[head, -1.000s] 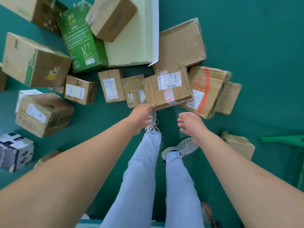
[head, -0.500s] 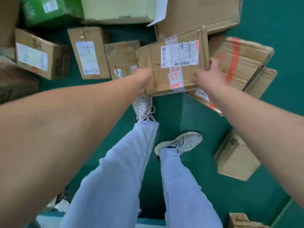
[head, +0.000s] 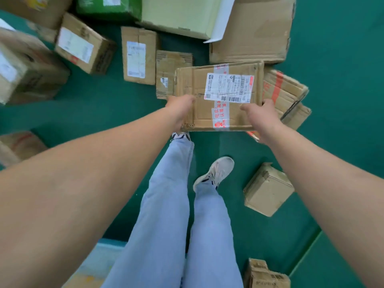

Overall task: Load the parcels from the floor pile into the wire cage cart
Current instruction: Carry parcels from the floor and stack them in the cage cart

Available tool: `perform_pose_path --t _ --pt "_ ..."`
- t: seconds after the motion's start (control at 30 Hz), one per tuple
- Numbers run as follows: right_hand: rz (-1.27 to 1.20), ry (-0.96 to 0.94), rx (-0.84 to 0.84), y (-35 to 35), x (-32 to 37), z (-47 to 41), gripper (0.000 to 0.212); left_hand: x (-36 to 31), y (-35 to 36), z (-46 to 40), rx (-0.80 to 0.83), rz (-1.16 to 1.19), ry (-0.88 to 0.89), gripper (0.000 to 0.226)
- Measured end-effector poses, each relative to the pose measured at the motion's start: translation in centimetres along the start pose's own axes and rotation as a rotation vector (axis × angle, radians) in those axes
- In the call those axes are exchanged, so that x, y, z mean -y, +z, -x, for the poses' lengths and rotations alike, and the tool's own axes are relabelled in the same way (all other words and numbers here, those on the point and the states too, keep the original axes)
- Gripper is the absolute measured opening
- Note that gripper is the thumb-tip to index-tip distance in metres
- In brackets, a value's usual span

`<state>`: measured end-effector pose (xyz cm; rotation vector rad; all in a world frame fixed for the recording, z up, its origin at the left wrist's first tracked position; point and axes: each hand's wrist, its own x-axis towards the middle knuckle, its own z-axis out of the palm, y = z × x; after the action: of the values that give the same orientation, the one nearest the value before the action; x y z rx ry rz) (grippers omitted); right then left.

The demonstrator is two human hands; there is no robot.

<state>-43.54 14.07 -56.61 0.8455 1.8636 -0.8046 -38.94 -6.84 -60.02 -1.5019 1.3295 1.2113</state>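
A flat brown cardboard parcel (head: pixel 199 96) with a white shipping label and red-printed tape is held above the green floor. My left hand (head: pixel 180 109) grips its near left corner. My right hand (head: pixel 260 115) grips its near right edge, thumb on top. Behind it lie more parcels: a small worn brown box (head: pixel 166 67), a labelled upright box (head: pixel 138 55), and a red-striped carton (head: pixel 286 92) partly under the held parcel. The wire cage cart is not in view.
Several more boxes crowd the far left, including a labelled one (head: pixel 83 44) and a large one (head: pixel 27 69). A pale yellow box (head: pixel 178 15) and a big flat carton (head: pixel 251 30) lie at the back. Small boxes sit near my right foot (head: pixel 268 190) and bottom edge (head: pixel 264 275).
Both hands reached down from open air to the labelled parcel, took hold of its two sides, and it now sits raised and closer to me.
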Motion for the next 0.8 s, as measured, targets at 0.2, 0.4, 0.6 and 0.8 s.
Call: perform_pose_path --t 0.2,0.4,0.6,0.8 --pt "0.071 -0.199 0.069 -3.3 3.2 14.6 0.064 4.2 -6.5 13.6 -0.042 0.258 0.08 0.068" --pt "0.176 -0.366 0.096 -6.5 3.1 29.1 0.052 12.3 -10.7 27.7 -0.099 0.504 0.193 0.08" --pt "0.349 -0.526 0.158 -9.4 -0.6 41.7 0.042 22.4 -13.1 40.6 -0.249 0.623 0.311 0.054" --pt "0.695 -0.697 0.249 -7.7 -2.9 51.3 0.039 32.7 -15.8 49.3 -0.413 0.775 0.315 0.042"
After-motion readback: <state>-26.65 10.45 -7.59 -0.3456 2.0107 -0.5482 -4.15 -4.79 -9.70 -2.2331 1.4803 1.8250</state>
